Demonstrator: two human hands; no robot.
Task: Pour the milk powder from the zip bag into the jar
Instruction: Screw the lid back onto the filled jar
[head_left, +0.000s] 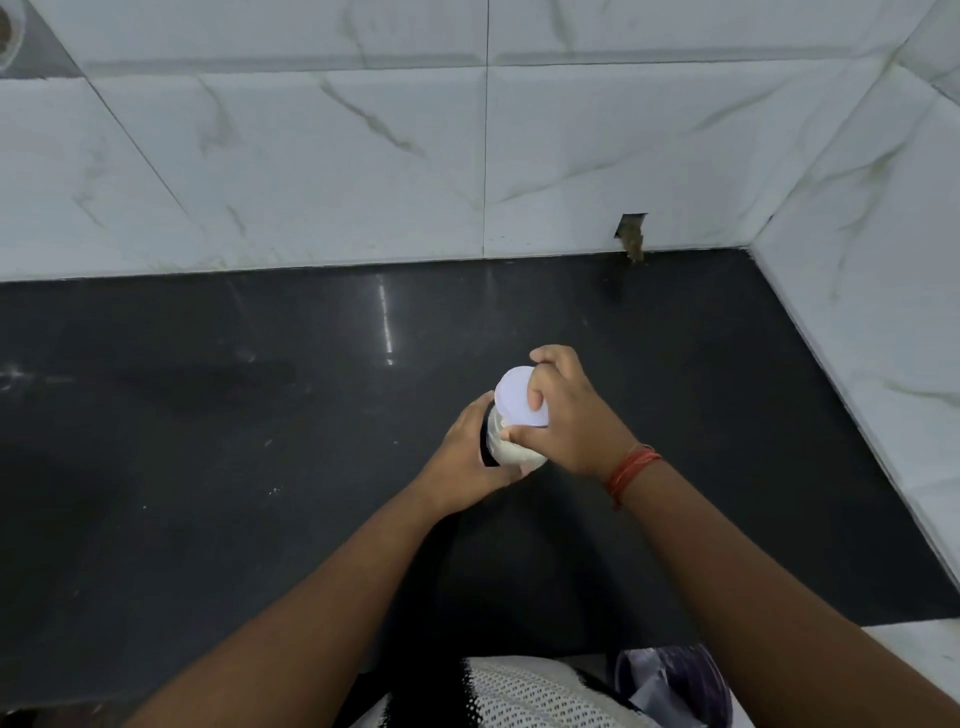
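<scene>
Crumpled zip bag (670, 680) nearest, at table (208, 467) front edge. Right fingers (535, 397) clamped on white lid (517, 397); left hand (462, 457) wrapped round jar (511, 452), mid-table, powder inside. Red thread (631, 467) on right wrist.

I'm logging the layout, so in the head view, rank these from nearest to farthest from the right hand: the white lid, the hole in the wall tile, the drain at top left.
1. white lid: under the right hand, in its grip, on the jar.
2. hole in the wall tile: behind, slightly right, at the counter's back edge.
3. drain: far top-left corner.
</scene>
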